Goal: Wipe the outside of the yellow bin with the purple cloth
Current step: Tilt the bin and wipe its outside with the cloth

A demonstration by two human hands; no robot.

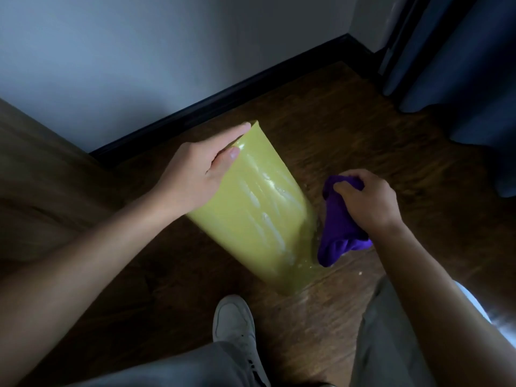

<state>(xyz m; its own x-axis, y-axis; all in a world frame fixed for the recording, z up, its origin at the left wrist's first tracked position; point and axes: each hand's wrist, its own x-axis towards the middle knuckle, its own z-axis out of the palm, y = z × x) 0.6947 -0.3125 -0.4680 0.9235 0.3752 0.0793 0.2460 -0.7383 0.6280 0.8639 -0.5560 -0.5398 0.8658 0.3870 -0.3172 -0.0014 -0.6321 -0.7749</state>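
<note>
dark wood floor by a white wall; one yellow bin lies tilted, left hand gripping it, right hand clutching one purple cloth beside it.

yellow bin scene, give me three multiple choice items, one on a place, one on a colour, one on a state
1. Where is the left hand?
A. on the yellow bin
B. flat on the wooden floor
C. on the shoe

2. What colour is the cloth?
A. green
B. purple
C. white

3. How does the bin's outside look?
A. dry and matt
B. wrapped in paper
C. wet, with pale streaks

Answers: 1 A, its fingers lie along the bin's far edge. 2 B, purple cloth is bunched in the right hand. 3 C, shiny streaks run down its side.
</note>
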